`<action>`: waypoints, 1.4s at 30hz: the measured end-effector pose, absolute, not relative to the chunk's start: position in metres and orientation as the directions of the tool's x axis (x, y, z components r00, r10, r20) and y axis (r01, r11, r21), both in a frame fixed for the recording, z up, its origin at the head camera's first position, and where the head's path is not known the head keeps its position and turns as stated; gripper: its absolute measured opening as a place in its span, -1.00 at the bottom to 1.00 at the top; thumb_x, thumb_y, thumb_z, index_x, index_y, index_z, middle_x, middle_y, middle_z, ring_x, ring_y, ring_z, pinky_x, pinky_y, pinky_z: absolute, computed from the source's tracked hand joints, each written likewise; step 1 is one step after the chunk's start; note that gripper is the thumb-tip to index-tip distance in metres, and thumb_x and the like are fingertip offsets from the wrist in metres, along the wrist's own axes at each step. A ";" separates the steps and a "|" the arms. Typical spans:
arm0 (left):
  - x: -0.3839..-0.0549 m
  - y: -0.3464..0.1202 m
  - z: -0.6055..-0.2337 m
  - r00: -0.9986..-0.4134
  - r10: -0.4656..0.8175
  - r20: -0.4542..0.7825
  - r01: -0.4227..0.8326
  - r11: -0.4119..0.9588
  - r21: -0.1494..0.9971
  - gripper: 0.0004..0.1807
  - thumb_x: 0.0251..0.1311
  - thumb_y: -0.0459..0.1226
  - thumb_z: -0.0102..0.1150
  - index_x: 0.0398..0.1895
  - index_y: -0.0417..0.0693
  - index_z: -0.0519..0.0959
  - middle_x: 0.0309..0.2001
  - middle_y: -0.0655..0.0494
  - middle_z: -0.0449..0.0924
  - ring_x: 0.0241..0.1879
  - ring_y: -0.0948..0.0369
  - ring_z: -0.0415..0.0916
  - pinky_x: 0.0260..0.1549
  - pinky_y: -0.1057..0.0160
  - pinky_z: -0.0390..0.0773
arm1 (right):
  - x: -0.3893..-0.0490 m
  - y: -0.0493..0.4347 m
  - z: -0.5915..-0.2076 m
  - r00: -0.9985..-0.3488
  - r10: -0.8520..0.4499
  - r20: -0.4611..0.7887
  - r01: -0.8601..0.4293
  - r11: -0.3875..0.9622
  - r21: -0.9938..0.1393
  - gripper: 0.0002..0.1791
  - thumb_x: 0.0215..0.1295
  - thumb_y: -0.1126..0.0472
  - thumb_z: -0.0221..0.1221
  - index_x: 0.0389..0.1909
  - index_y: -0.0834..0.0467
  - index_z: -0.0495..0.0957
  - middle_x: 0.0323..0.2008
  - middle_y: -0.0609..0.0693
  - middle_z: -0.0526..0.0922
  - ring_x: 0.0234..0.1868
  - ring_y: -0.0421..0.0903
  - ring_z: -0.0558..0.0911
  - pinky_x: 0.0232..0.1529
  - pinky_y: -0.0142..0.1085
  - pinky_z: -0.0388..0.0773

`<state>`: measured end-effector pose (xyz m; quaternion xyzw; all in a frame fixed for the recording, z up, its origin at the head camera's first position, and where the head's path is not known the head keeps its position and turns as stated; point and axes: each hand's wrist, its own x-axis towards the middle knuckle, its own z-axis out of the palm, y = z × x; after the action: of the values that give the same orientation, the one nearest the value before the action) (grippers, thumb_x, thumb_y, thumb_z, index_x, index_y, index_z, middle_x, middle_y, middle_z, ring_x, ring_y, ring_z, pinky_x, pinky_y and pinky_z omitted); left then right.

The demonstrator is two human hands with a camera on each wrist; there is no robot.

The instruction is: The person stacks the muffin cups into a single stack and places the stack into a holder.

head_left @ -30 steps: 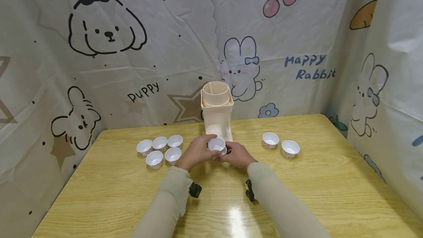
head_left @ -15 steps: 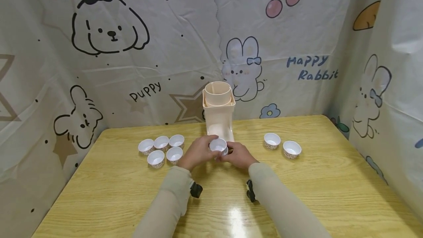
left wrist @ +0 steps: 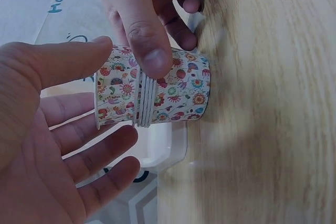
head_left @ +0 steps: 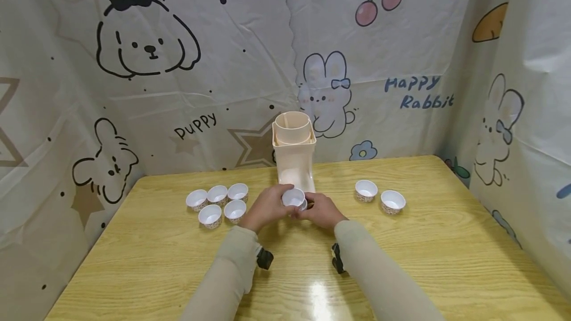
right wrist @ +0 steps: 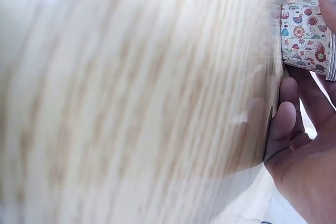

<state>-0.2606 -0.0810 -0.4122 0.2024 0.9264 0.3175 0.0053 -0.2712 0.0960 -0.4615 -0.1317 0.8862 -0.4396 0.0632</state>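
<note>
Both hands meet around a short stack of small paper cups (left wrist: pixel 181 90), printed with colourful flowers and white inside. My left hand (head_left: pixel 267 207) holds the topmost cup (left wrist: pixel 114 90) at its sides, thumb on one side and fingers on the other. From the right, my right hand (head_left: pixel 323 210) grips the stack, its thumb lying over the layered rims (left wrist: pixel 145 103) in the left wrist view. The stack stands upright, its base right at the tabletop in the right wrist view. Just behind it is a pale peach plastic holder (head_left: pixel 294 160) with a round tube on top.
Several separate cups (head_left: pixel 209 215) stand upright in a cluster on the left of the wooden table (head_left: pixel 178 271). Two more, a rear cup (head_left: pixel 366 190) and a front cup (head_left: pixel 393 201), stand on the right. A printed cloth (head_left: pixel 250 78) encloses the back and sides.
The head view has shifted slightly. Both hands stay on the stack in nearly the same place, and the other cups have not moved.
</note>
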 end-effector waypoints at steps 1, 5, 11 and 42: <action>-0.261 -0.081 -0.413 -0.917 0.380 0.120 0.374 0.714 0.592 -0.39 0.08 -0.20 0.45 0.22 -0.21 0.54 0.14 -0.15 0.63 0.04 -0.02 0.60 0.02 0.00 0.57 | -0.272 0.096 -0.462 -0.957 -0.290 0.005 -0.179 0.577 -0.797 -0.57 0.09 0.09 0.44 0.01 0.06 0.66 -0.08 -0.01 0.74 -0.06 -0.11 0.66 0.03 -0.17 0.58; -0.261 -0.081 -0.415 -0.918 0.377 0.126 0.373 0.709 0.598 -0.38 0.07 -0.20 0.45 0.22 -0.22 0.53 0.13 -0.16 0.63 0.03 -0.02 0.60 0.01 0.00 0.57 | -0.273 0.096 -0.463 -0.958 -0.288 0.003 -0.175 0.574 -0.800 -0.55 0.10 0.10 0.43 0.04 0.05 0.65 -0.06 -0.02 0.74 -0.04 -0.11 0.66 0.04 -0.18 0.58; -0.261 -0.082 -0.415 -0.924 0.364 0.114 0.356 0.716 0.601 -0.37 0.08 -0.21 0.45 0.24 -0.22 0.52 0.16 -0.16 0.62 0.06 -0.03 0.59 0.02 -0.01 0.57 | -0.274 0.095 -0.463 -0.956 -0.292 0.003 -0.178 0.574 -0.799 -0.53 0.08 0.09 0.45 0.05 0.06 0.64 -0.06 -0.02 0.73 -0.04 -0.10 0.66 0.04 -0.17 0.59; -0.228 -0.136 -0.373 -0.907 0.387 0.168 0.421 0.810 0.408 -0.43 0.30 -0.17 0.24 0.33 -0.17 0.44 0.30 -0.13 0.50 0.06 -0.04 0.62 0.06 -0.02 0.59 | -0.271 0.096 -0.462 -0.953 -0.292 -0.087 -0.087 0.534 -0.841 -0.13 0.17 -0.03 0.38 0.47 0.02 0.24 0.10 0.12 0.62 0.13 0.02 0.58 0.14 -0.04 0.50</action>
<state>-0.2277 -0.1364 -0.3725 0.2124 0.9505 0.2234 -0.0383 -0.2710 0.0963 -0.4617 -0.1091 0.8691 -0.4700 0.1088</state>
